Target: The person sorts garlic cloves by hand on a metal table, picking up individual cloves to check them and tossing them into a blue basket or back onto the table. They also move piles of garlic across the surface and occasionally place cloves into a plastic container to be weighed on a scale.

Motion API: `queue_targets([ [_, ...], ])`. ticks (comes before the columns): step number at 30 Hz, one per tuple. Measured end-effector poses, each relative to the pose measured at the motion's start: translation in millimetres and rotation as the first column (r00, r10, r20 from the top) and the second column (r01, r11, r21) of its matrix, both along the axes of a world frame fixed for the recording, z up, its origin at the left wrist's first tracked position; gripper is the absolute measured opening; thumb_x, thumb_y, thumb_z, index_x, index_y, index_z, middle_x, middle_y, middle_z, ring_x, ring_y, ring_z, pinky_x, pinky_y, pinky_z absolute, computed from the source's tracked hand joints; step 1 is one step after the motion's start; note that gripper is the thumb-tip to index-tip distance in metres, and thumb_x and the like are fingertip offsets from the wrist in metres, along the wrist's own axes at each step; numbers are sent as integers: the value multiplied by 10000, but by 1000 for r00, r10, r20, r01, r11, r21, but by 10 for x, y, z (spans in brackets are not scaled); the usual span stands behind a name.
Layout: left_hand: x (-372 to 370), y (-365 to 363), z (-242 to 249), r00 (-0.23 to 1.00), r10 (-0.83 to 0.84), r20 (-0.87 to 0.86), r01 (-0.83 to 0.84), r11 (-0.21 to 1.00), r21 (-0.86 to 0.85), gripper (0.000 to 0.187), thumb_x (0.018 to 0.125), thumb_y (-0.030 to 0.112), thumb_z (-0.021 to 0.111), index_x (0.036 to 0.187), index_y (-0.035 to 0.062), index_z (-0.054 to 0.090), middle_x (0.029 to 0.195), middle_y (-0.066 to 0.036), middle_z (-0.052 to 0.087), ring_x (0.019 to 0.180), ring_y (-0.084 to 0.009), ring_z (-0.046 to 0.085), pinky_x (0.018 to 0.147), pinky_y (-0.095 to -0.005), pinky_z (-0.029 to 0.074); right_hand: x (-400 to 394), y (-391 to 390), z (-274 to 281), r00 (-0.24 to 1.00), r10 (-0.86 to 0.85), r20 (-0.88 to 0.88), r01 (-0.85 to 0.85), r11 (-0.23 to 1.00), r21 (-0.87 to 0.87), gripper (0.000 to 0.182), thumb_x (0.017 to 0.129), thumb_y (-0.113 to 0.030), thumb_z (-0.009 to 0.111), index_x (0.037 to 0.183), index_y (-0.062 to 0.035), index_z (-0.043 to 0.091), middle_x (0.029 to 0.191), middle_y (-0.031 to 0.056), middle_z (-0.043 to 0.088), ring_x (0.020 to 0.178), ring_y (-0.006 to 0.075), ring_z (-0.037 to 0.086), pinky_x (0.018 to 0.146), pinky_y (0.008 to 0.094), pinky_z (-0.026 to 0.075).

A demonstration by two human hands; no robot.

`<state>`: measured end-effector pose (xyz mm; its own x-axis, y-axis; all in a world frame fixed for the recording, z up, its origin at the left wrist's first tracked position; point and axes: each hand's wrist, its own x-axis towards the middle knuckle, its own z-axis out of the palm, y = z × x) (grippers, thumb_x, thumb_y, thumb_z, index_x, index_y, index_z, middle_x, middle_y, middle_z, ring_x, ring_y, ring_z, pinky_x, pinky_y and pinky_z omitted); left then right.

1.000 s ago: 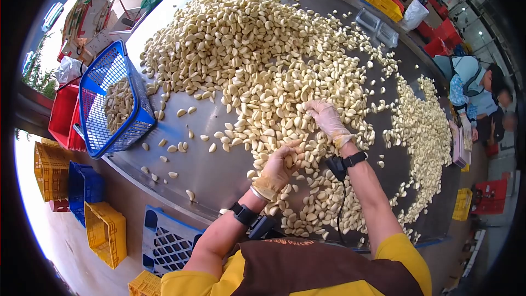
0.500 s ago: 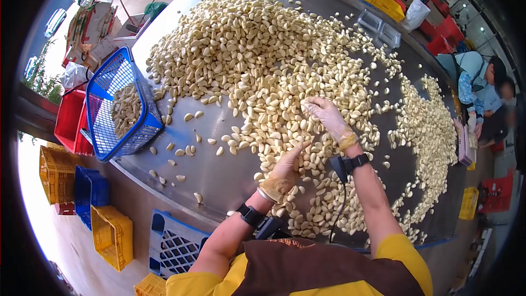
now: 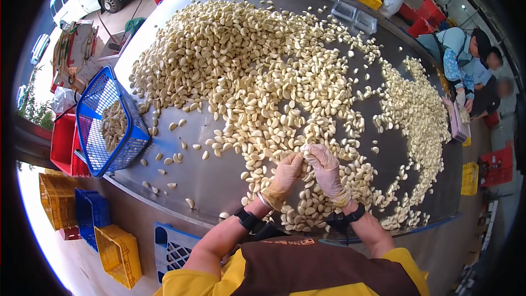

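Note:
Peeled garlic cloves lie heaped and scattered over a metal table. My left hand, in a thin glove, is closed in a pinch at the near side of the heap. Close against it, my right hand, also gloved, has its thumb and fingers pressed together. The fingertips of both hands meet or nearly meet above the cloves. Whatever sits between them is too small and too covered to make out. Loose cloves surround both hands.
At the table's left edge stands a blue basket partly filled with cloves. Clear plastic boxes lie at the far edge. Yellow crates and a red crate are on the left. A co-worker bends over the right side.
My right hand has come back toward me from the middle of the heap and joined my left hand, whose fingers have closed. The whole view has shifted slightly.

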<state>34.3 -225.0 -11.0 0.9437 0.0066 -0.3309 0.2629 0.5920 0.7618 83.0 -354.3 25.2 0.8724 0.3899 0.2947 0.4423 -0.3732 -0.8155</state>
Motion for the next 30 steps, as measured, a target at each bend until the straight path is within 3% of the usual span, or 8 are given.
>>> queue_targets([
  [6,85,187,163,960,189,-207,-228,956,-184,224,1013,271,524,950,77,616,701,44,572,561,-49,480,483,-179,333,353,88,-82,573,361,-735,249,778,577,246,963,-81,599,1196,-12,630,1015,2,693,896,116,643,834,231,516],
  [8,196,365,79,908,272,-319,-377,862,-340,182,998,247,542,1007,80,613,732,43,582,580,-57,495,486,-188,342,723,140,-57,734,317,-600,-170,942,289,197,976,-92,573,1136,-1,641,1061,23,695,932,96,636,846,227,520],
  [11,189,542,-75,915,328,-234,-399,815,-420,172,943,201,588,1061,77,608,829,7,602,669,-103,553,532,-217,409,1422,213,-350,926,148,-348,-114,987,116,159,933,-94,608,1077,-57,666,1032,28,680,947,150,623,880,286,491],
  [13,184,543,27,907,341,-245,-417,805,-422,188,935,201,580,1066,68,603,845,-13,608,685,-129,575,544,-230,431,1733,315,-393,935,245,255,-59,819,-571,203,845,-91,661,1047,-100,678,991,54,670,945,237,597,875,368,470],
  [16,182,518,56,920,250,-302,-376,779,-501,192,928,217,572,1062,81,594,851,-28,614,684,-129,568,553,-257,436,1806,496,-461,840,436,323,-60,666,-743,192,763,-96,674,947,-149,688,909,56,634,947,265,574,852,400,453],
  [22,170,464,-87,959,71,-273,-177,906,-385,216,945,161,569,1140,70,588,894,-14,621,744,-125,588,608,-237,456,1756,428,-478,803,441,401,-5,678,-735,133,783,-110,669,911,-146,679,857,57,624,877,261,583,813,386,459],
  [25,148,441,-165,982,-24,-188,-62,895,-442,270,969,194,563,1215,86,580,962,-1,646,789,-112,611,622,-225,458,1575,240,-484,946,182,270,-64,917,-394,111,852,-155,666,953,-109,664,918,69,632,904,267,571,832,397,447],
  [30,163,421,127,944,3,-331,-155,889,-432,285,994,278,530,1199,88,588,958,19,640,785,-91,605,611,-213,445,911,146,29,903,377,207,-275,876,-397,128,858,-130,659,981,-96,673,945,69,650,928,260,580,868,382,452],
])
